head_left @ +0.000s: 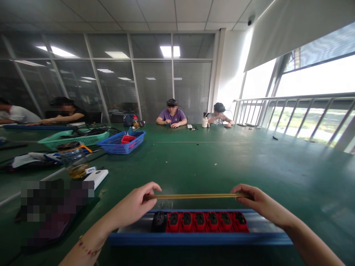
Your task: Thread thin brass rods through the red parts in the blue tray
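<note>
While the left hand (136, 202) and right hand (258, 202) pinch opposite ends of thin, straight brass-coloured strips (194, 196) at lower centre, the long blue metal channel (199, 239) holding red plastic sockets (200, 221) lies just below them in the frame, its long axis roughly parallel.

A beaded bracelet (89, 252) circles the bare left wrist.

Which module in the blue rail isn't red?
The black module, at the left end of the row; the six others beside it have red housings.
</note>
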A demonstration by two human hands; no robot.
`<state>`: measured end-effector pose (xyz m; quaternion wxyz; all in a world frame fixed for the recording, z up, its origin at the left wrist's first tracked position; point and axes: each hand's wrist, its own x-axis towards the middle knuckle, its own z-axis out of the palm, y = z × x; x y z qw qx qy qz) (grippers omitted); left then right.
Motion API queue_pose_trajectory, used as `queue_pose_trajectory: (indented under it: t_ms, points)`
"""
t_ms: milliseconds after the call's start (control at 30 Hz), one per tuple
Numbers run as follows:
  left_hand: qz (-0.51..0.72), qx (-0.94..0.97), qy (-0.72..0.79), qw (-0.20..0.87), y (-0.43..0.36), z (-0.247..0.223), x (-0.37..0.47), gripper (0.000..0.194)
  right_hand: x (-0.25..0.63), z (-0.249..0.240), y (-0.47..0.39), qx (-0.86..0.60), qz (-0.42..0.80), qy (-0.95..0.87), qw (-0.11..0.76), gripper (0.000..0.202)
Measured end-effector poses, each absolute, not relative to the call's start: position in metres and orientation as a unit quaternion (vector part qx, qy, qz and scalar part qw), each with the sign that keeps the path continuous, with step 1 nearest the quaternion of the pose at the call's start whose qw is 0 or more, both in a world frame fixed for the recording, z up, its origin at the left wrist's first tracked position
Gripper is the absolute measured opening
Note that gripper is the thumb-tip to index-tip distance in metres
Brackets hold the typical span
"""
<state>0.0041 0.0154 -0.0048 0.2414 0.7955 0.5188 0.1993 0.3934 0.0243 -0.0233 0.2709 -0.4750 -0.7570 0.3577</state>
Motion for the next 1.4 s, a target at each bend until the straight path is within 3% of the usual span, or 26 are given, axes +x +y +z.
queue_pose_trajectory:
  t_ms: [233,667,1100,1400]
  points:
    - [0.159,0.786,0.527,0.283,-0.004,-0.013,0.007,0.022,0.403,-0.034,-0.003,-0.463,0.435,-0.74,0.221,0.036]
    - [0.168,0.761,0.54,0.318,-0.001,-0.025,0.007,0.032,0.396,-0.038,-0.003,-0.491,0.356,-0.773,0.189,0.025]
    - [0.179,0.746,0.528,0.364,0.0,-0.029,0.006,0.031,0.396,-0.047,0.002,-0.475,0.366,-0.762,0.243,0.021]
    - [0.168,0.753,0.524,0.362,-0.001,-0.028,0.008,0.034,0.397,-0.046,0.002,-0.485,0.372,-0.76,0.219,0.025]
